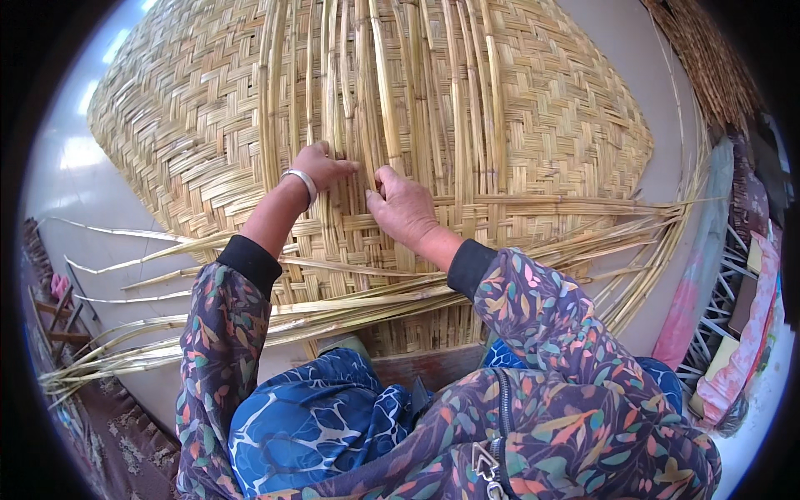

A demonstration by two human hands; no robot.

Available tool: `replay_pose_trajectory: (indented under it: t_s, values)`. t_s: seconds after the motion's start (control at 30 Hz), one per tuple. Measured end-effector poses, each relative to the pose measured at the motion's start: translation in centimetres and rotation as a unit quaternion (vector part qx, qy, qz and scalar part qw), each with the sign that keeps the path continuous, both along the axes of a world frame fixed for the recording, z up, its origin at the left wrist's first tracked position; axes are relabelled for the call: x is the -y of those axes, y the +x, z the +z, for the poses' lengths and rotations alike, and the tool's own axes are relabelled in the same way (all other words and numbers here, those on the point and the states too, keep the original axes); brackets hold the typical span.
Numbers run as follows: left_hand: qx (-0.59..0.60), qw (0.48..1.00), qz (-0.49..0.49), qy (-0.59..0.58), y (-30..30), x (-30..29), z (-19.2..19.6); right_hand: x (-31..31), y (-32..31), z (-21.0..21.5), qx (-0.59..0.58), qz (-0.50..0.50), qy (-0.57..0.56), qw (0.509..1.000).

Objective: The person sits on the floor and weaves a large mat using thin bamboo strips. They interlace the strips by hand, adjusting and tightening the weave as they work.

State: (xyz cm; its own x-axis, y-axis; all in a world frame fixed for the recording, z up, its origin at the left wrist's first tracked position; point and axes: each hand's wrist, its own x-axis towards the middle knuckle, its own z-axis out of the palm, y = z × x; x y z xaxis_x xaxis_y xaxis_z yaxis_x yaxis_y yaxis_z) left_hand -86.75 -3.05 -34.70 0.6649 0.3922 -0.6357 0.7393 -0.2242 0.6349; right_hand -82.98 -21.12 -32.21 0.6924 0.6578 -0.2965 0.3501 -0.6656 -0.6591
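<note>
A large woven reed mat (pixel 192 108) spreads in front of me, its herringbone weave pale yellow. Long loose reed strips (pixel 456 92) run away from me over its middle. My right hand (pixel 406 204) is closed, thumb and curled fingers around the near end of a pale reed strip (pixel 383 83). Close on its left, my left hand (pixel 322 169), with a silver bangle (pixel 305 185) at the wrist, pinches among the strips; its fingertips partly hide which strip they hold. Crosswise reed strips (pixel 533 207) pass through the weave just beyond and beside my right hand.
A thick bundle of loose reed strips (pixel 358 302) lies across the mat's near edge, ends fanning out left and right. A wooden board (pixel 429 363) is between my legs. At right stand a metal rack (pixel 723 292) with cloths and a dark brown reed bundle (pixel 708 58).
</note>
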Motion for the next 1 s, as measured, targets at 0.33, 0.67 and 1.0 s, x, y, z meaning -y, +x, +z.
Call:
replay_pose_trajectory:
  t_s: [0.33, 0.67, 1.0]
  values:
    - [0.098, 0.963, 0.104, -0.228, -2.2, 1.3, 1.6, -0.6, 0.2, -0.8, 0.009, 0.010, -0.011, 1.000]
    - [0.211, 0.872, 0.283, -0.339, -2.8, 0.5, 1.6, 0.1, 0.6, -1.6, 0.031, 0.148, 0.035, 0.988]
    - [0.298, 0.728, 0.291, -0.544, -5.7, -6.1, -1.1, -0.2, 1.1, -1.0, -0.042, 0.181, 0.014, 0.982]
